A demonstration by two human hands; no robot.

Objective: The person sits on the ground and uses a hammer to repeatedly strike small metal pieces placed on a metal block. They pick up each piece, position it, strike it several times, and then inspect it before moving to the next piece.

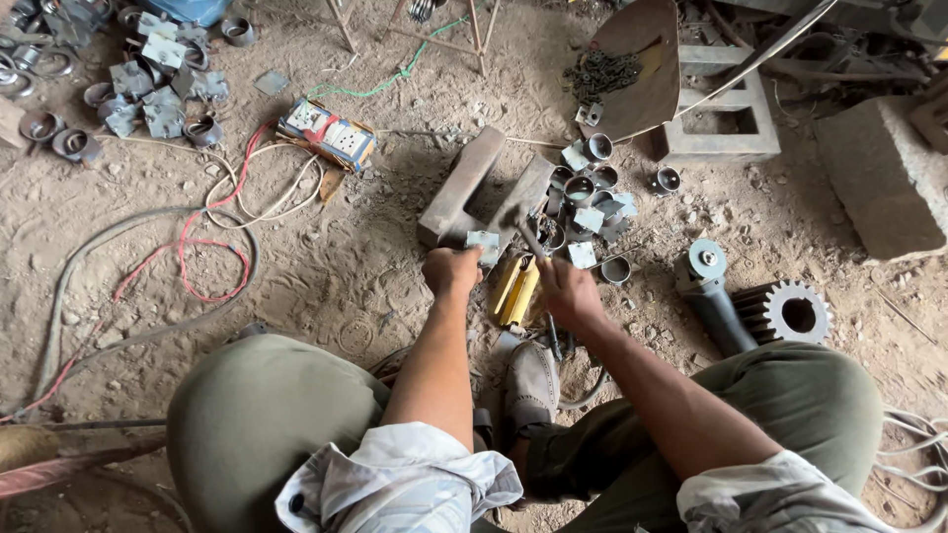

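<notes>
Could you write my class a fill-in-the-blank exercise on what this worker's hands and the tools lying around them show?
1. The left hand holds a small square metal plate against a rusty steel ____.
2. The right hand grips a ____.
3. Right of the angle grinder lies a toothed ____.
4. The red and white cables lie on the person's ____ side.

Missing words: block; hammer; gear; left
</notes>
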